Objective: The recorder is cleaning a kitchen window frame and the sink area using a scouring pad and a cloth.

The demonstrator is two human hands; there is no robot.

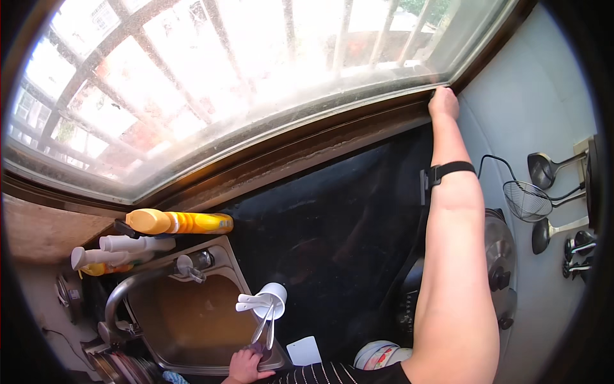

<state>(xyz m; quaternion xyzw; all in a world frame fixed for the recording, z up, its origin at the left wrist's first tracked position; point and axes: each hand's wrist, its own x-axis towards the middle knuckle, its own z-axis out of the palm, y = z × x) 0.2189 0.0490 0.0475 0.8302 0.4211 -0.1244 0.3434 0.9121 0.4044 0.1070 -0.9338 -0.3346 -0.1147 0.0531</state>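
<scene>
My right arm, with a black strap on the forearm, stretches to the window's far right corner. There my right hand (443, 102) is closed at the brown window frame (336, 126); what its fingers hold, if anything, is hidden. My left hand (245, 366) rests at the near right rim of the stainless steel sink (230, 368), touching a small purplish thing (256, 346) that is partly covered. Just beyond it a white cup (276, 294) holds white and metal spoons. A white card-like board (304, 351) lies on the black countertop (331, 230).
A yellow bottle (201, 222) and white bottles (136, 244) stand behind the faucet (115, 297). Stacked bowls (379, 354) are by my body. A lidded pot (499, 249) is right of my arm; ladles (542, 170) and a wire strainer (527, 201) hang on the wall.
</scene>
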